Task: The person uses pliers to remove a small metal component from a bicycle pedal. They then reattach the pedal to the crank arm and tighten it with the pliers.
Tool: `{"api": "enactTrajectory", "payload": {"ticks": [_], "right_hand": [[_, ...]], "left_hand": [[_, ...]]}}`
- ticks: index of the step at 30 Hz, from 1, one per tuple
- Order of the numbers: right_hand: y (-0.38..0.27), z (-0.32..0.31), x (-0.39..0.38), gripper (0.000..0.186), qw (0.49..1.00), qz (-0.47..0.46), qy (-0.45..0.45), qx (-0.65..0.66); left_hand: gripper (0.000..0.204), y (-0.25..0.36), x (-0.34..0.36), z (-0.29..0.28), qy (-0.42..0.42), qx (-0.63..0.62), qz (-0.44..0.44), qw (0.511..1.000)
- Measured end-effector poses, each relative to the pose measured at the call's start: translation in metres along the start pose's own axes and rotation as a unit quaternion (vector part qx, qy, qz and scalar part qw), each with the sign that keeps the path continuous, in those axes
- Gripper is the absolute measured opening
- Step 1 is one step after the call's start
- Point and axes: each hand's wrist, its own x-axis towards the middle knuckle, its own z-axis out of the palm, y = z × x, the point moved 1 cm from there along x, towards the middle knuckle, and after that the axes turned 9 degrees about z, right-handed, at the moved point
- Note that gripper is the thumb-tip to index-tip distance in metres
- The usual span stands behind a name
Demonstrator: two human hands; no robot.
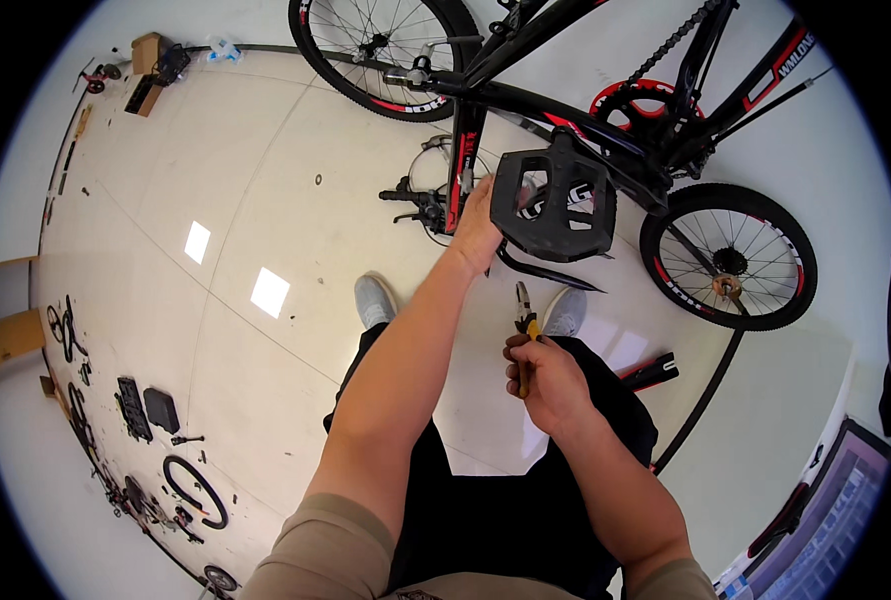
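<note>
Pliers [525, 321] jut forward from the right hand [551, 382].

The person wears a tan shirt [330, 548], black trousers [505, 520], grey shoes [373, 300].

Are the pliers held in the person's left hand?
No, the pliers are gripped by their handles in the right hand.

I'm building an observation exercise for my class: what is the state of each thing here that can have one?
Right hand, closed around the pliers
Pliers, held; jaw opening too small to tell
Left hand, partly hidden by the pedal; grip unclear
Pedal, broad face toward the camera
Wheel with sprockets, tyre fitted
Shoes, resting on the floor
</note>
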Motion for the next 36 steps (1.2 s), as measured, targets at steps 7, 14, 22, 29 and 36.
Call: {"api": "enactTrajectory", "payload": {"ticks": [7, 14, 22, 29, 36], "right_hand": [[-0.003, 0.004, 0.001, 0.015, 1.0, 0.004, -0.01, -0.007], [-0.002, 0.003, 0.001, 0.018, 1.0, 0.002, -0.011, 0.01], [-0.004, 0.002, 0.008, 0.014, 0.999, -0.04, 0.005, -0.005], [0.003, -0.008, 0.033, 0.009, 0.993, -0.078, 0.056, -0.066], [0.033, -0.029, 0.034, 0.002, 0.994, -0.078, 0.048, -0.058]], "left_hand": [[0.075, -0.015, 0.002, 0.004, -0.032, 0.032, 0.021, 0.999], [0.094, -0.04, 0.001, -0.001, 0.049, 0.049, -0.044, 0.997], [0.042, -0.038, -0.047, 0.007, 0.177, 0.093, -0.1, 0.975], [0.038, 0.099, -0.181, 0.021, 0.065, 0.138, -0.075, 0.985], [0.041, 0.297, -0.289, 0.08, -0.103, 0.398, 0.137, 0.901]]}}
